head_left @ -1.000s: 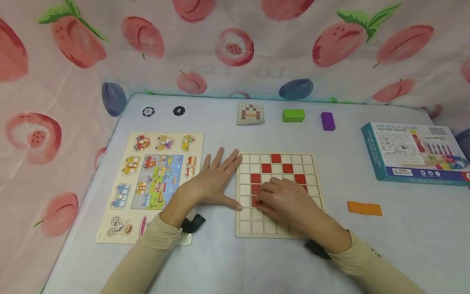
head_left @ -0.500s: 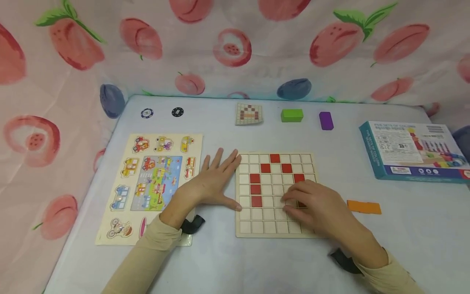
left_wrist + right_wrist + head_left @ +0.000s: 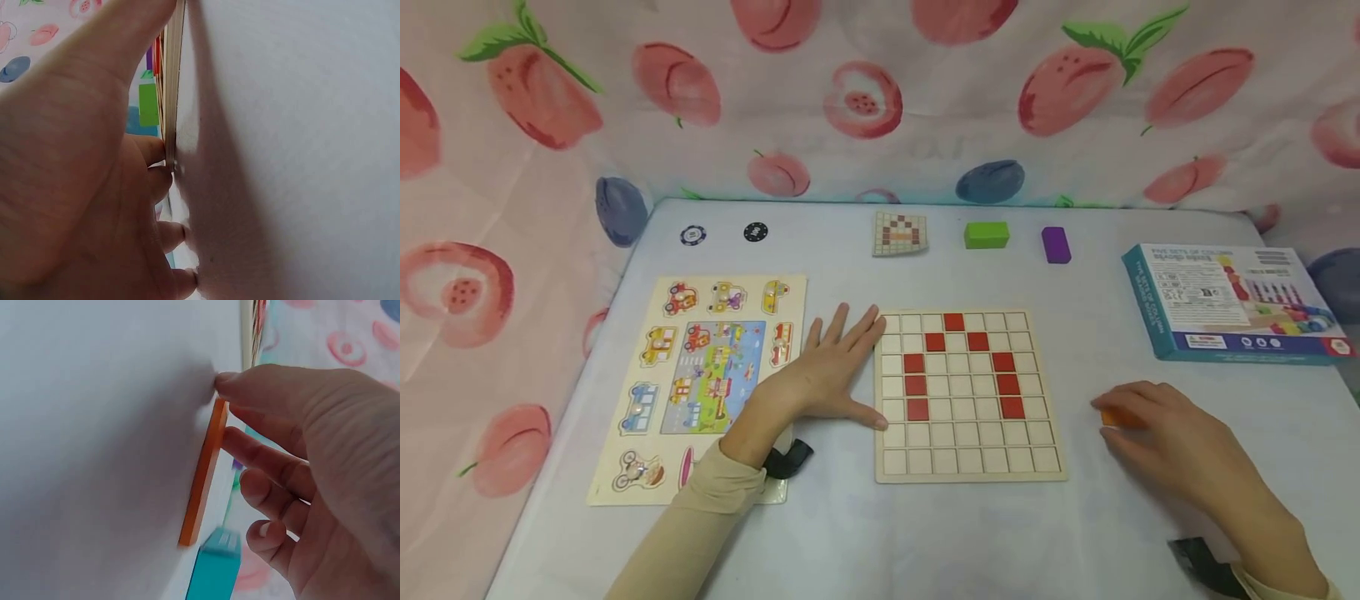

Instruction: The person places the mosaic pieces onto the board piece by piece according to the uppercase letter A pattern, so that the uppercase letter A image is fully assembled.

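Note:
My left hand point(image 3: 823, 375) lies with its fingers spread, fingertips and thumb tip against the left edge of a wooden grid board point(image 3: 970, 481). Red square tiles point(image 3: 953, 322) form a pointed arch in the board's cells. My right hand point(image 3: 1176, 442) is to the right of the board, thumb and forefinger on either side of the left end of a flat orange strip point(image 3: 1120, 417). In the right wrist view the orange strip point(image 3: 205, 475) lies on the white table, the thumb tip at its near end and the other fingers loosely bent. The hand covers its right part in the head view.
A vehicle puzzle board point(image 3: 625, 483) lies at left. Along the back are two round chips point(image 3: 693, 235), a small pattern card point(image 3: 900, 234), a green block point(image 3: 987, 235) and a purple block point(image 3: 1056, 245). A boxed toy set point(image 3: 1240, 304) stands at right.
My right hand has moved right, from over the board's lower cells to the orange strip, uncovering the red tiles on the right. My left hand has stayed at the board's edge.

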A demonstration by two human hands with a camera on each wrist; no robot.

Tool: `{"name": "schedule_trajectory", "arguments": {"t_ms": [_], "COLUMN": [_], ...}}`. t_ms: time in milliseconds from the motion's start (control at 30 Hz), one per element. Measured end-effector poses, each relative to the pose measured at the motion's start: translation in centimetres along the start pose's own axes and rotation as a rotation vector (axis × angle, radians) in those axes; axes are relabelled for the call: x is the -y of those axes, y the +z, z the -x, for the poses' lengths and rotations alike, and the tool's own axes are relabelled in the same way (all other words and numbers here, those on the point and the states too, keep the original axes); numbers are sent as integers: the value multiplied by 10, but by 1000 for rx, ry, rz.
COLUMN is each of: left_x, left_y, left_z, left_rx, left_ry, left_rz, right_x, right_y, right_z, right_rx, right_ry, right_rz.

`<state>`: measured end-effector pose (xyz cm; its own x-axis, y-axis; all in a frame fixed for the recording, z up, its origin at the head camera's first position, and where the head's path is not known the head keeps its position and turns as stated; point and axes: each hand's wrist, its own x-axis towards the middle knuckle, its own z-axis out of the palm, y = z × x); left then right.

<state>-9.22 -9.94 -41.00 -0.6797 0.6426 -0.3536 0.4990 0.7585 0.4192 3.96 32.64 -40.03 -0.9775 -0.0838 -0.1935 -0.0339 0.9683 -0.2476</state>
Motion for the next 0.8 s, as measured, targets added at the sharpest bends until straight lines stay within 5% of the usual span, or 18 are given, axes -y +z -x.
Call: {"name": "schedule_trajectory", "arguments": {"t_ms": [500, 633, 800], "left_x": [1, 1, 1], "left_y": [1, 1, 0], "left_z": [-2, -1, -1], "left_rx": [5, 1, 7], "left_ry": [-5, -9, -12], "left_rz": [6, -1, -2], "right_x": [-12, 3, 36], "right_y": [1, -1, 1], "right_z": [-2, -10, -27], "right_rx": [-77, -124, -230], "right_ry": [31, -49, -247], "right_rz": [42, 21, 7]}}
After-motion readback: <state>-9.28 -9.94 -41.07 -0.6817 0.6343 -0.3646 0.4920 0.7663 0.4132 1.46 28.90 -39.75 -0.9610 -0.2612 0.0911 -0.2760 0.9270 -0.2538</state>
